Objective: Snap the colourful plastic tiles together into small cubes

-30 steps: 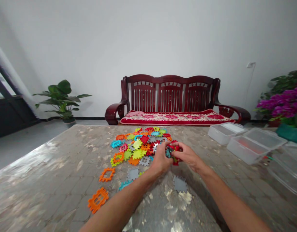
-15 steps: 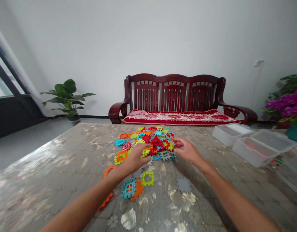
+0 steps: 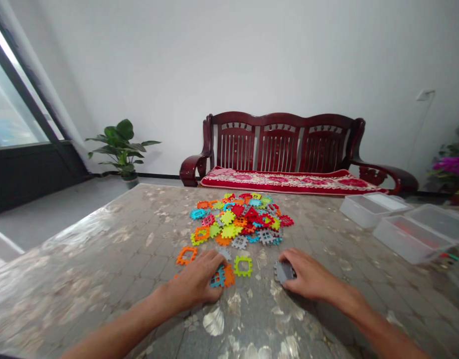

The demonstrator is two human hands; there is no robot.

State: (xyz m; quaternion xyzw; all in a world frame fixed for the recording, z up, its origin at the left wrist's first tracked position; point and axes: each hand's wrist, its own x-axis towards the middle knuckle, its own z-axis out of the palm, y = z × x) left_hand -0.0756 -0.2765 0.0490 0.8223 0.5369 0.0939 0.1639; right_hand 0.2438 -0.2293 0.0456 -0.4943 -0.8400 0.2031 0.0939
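One gray tile (image 3: 279,272) pinched by its edges in my right hand (image 3: 306,275), probably cause it's so flat. Left hand's (image 3: 195,279) over a blue tile (image 3: 217,279), can't tell if gripping.

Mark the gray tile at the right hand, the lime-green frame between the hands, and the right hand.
Gray tile (image 3: 283,272): head view, on its flat face.
Lime-green frame (image 3: 243,274): head view, on its near edge.
Right hand (image 3: 306,274): head view, on its back.
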